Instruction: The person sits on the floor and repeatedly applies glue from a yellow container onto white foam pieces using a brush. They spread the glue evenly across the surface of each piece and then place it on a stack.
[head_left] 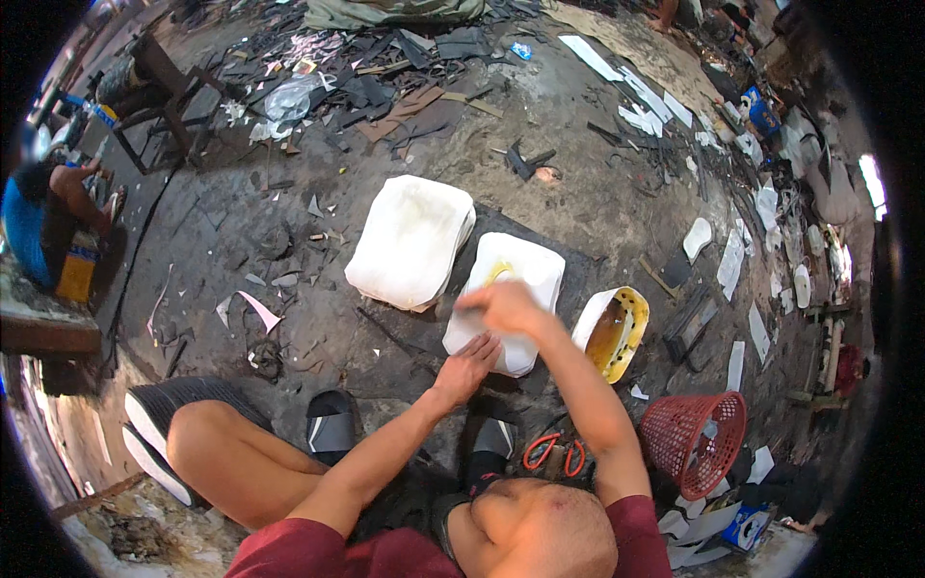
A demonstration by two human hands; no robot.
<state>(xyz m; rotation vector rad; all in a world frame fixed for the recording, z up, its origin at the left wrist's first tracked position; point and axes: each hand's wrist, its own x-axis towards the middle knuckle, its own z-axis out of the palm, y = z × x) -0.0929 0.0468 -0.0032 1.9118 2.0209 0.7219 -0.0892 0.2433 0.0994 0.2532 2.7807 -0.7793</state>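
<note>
My left hand (468, 366) lies with its fingers stretched over the near edge of a white stack of rounded, flat sheets (537, 265). Above that stack, my right hand (513, 308) is curled and partly blurred. Whatever its fingertips may hold is too smeared to make out. A wet yellow smear (499, 271) shows on the top sheet just beyond my right hand. To the left stands a second, taller white stack (409, 236). On the right is a cut-open white container (635, 306) with a yellow-brown, glue-like liquid (607, 337) inside.
Orange-handled scissors (542, 450) lie near my right forearm, and a red plastic basket (689, 433) tilts beyond it. Dark scraps (376, 96) cover the far floor. White strips (641, 91) lie along the right. Another person (58, 207) sits at the far left.
</note>
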